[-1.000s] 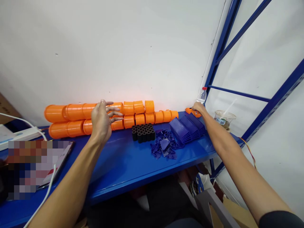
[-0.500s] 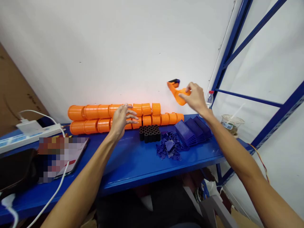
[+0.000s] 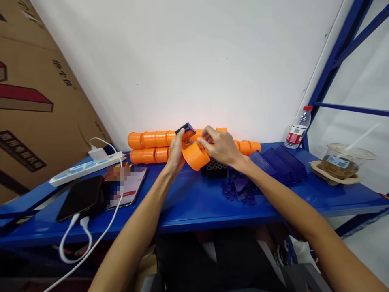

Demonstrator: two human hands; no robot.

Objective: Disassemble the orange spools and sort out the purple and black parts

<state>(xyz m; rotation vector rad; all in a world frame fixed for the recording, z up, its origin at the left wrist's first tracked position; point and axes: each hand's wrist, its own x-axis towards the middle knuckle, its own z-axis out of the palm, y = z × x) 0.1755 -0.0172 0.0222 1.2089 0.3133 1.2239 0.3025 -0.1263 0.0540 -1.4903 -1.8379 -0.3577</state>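
Observation:
Both hands are on an orange plastic part (image 3: pixel 196 157) with a round, cup-like end and a dark blue and black block (image 3: pixel 186 131) at its other end. My left hand (image 3: pixel 176 151) is closed around it beside the block, thumb near the block's edge. The fingers of my right hand (image 3: pixel 223 147) are bent together at the cup's upper right rim; the fingertips are partly hidden. Behind the hands lie two stacked rows of similar orange cups (image 3: pixel 154 139). Below the right hand are a cluster of black tubes (image 3: pixel 217 168) and a heap of small blue plastic pieces (image 3: pixel 240 187).
Stacks of flat blue panels (image 3: pixel 284 164) lie to the right, near a water bottle (image 3: pixel 297 132) and a lidded cup (image 3: pixel 343 162) on a carton tray. On the left are a power strip (image 3: pixel 88 167), a black device (image 3: pixel 82 197), a phone (image 3: pixel 133 186) and white cables. A blue frame rises at right.
The orange part has come down and left from near the wall in my right hand. My left hand, open before, now grips it too. The view has shifted left.

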